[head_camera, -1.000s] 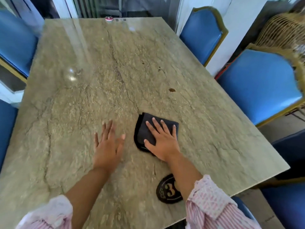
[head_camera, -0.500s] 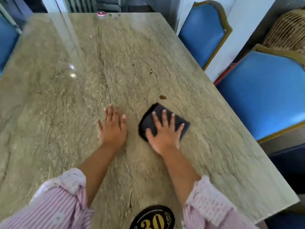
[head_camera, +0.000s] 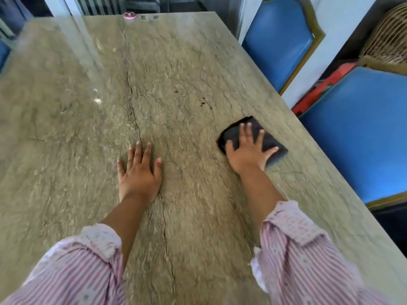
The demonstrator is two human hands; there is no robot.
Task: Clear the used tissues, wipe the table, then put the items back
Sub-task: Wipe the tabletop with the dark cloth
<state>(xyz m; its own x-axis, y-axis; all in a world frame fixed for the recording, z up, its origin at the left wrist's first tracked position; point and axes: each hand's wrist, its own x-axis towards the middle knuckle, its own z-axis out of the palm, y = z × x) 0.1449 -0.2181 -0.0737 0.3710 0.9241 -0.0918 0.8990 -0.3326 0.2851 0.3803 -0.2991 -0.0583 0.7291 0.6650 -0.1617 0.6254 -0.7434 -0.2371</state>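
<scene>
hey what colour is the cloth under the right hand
Black, or very dark; the cloth under the right hand shows in the head view.

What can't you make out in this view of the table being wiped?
1. Head view: the red thing at the table's far edge is too small to identify.
2. Much of the cloth is hidden under the right hand.
3. The wicker piece is cut off by the right edge.
4. The dark spots are too blurred to tell stain from marbling.
</scene>
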